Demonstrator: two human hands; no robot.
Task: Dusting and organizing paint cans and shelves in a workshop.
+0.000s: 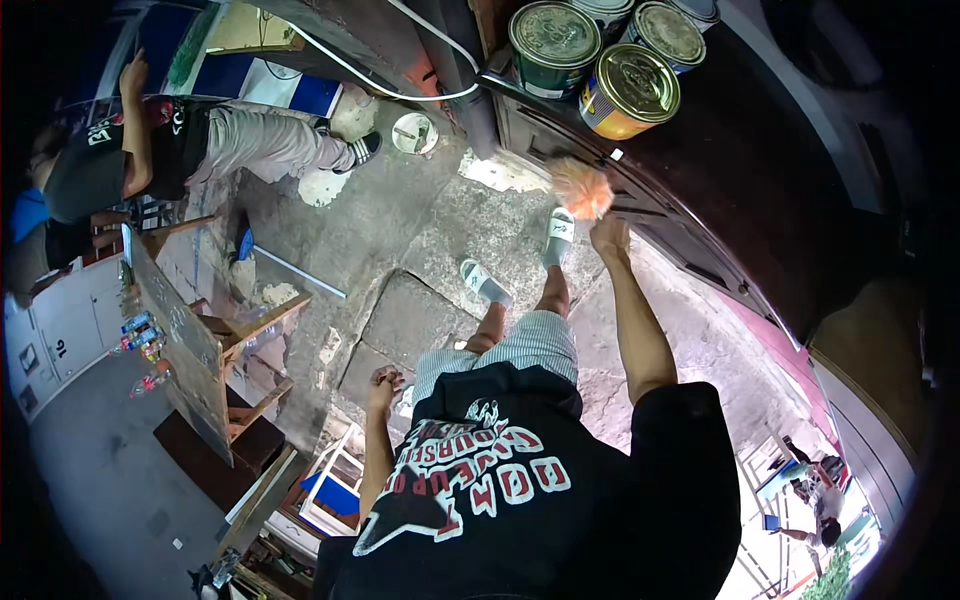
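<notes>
My right hand (610, 234) grips a feather duster (582, 189), whose fluffy orange head is held beside the front of a dark wooden cabinet (735, 172). Above it, a yellow-labelled paint can (630, 91) with a gold lid stands near the cabinet's edge. A green can (555, 46) and several others stand behind that one. My left hand (385, 387) hangs low by my shorts, its fingers curled; whether it holds anything small is unclear.
A white bucket (415, 133) stands on the concrete floor near another person (150, 142) at left. A blue-handled tool (300, 271) lies by a wooden table (180, 337). A window frame (330, 480) is at lower left. Someone sits farther off, lower right.
</notes>
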